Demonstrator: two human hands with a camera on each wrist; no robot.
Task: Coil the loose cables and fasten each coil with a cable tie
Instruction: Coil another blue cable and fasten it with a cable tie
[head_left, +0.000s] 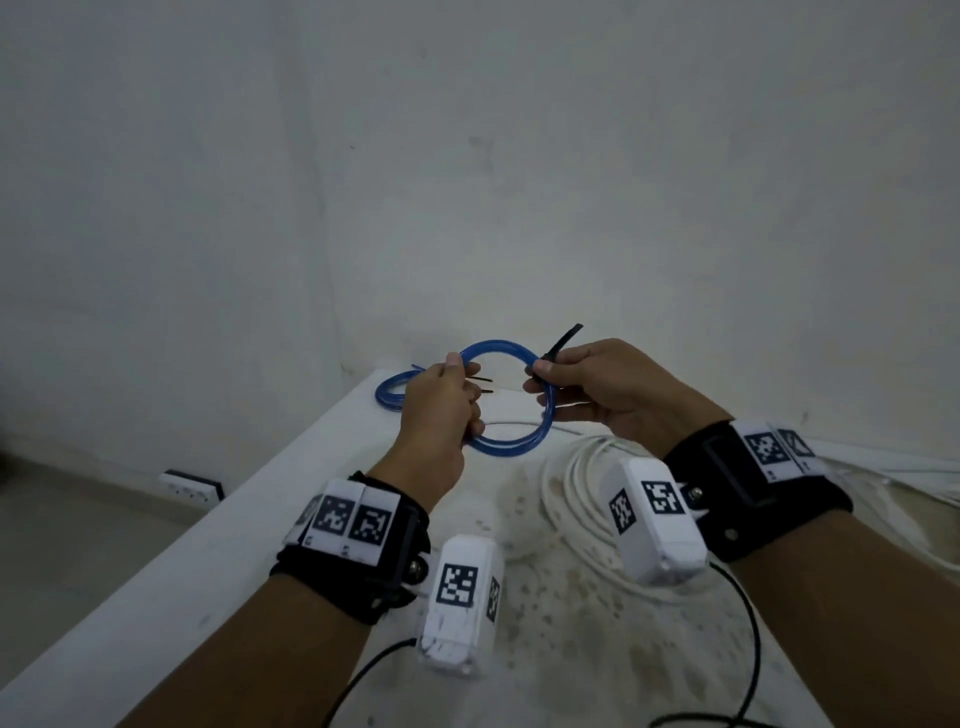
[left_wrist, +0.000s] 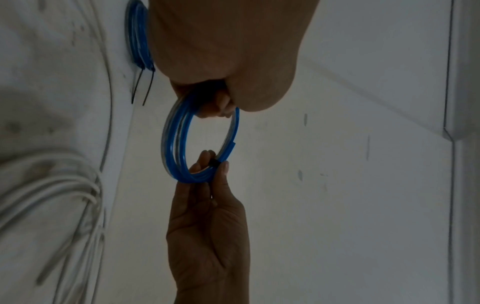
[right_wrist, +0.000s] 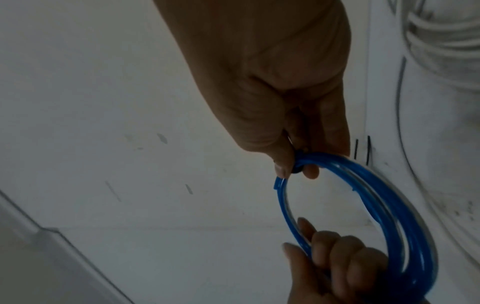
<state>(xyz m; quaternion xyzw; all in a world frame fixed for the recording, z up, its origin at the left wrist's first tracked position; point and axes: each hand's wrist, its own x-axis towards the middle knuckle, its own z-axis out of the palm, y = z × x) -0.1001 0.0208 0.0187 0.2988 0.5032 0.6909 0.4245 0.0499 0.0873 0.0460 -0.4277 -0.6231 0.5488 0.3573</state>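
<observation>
Blue coil (head_left: 511, 441) held above table (head_left: 218, 540) – left hand (head_left: 441, 410) grips it, right hand (head_left: 608, 389) pinches tie (head_left: 563, 340).

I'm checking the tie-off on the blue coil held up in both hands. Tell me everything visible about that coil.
The blue coil is several turns of glossy, translucent blue tubing wound into a round ring, held in the air above the white table. The left hand grips its left side; the right hand pinches its right side, where a black cable tie wraps the turns, its tail sticking up. One cut end shows beside the tie.
</observation>
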